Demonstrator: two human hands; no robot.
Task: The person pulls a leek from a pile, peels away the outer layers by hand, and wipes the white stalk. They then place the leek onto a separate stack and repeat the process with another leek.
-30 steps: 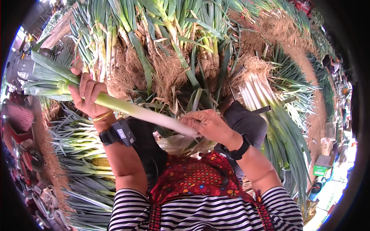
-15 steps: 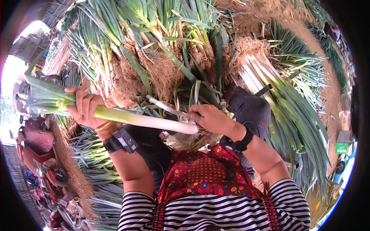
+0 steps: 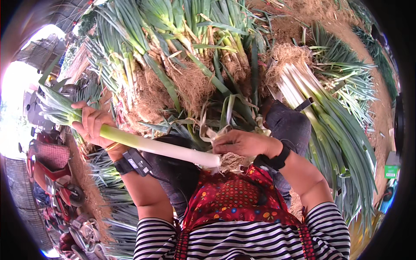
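Note:
A long leek [image 3: 160,147] slants across my lap, green leaves at the upper left and white shaft toward the middle. My left hand [image 3: 94,123] is wrapped round its green part. At the other end, a tuft of brown roots [image 3: 234,163] sits just below my right hand [image 3: 242,143]. The fingers of that hand are pressed together beside the white base; what they pinch, if anything, is hidden. Pale loose peelings [image 3: 209,130] curl up just beyond those fingers.
Bundled leeks with matted roots [image 3: 190,84] stand in a heap ahead. To the right of my knee lies a bundle of clean white leeks [image 3: 314,95], tied with a dark band. More leeks [image 3: 121,208] lie at the left, beyond them a red scooter [image 3: 50,158].
My right hand has moved a little right and nearer to me; the pale strip it held across the leek no longer shows there. The leek's root end has dipped toward my lap.

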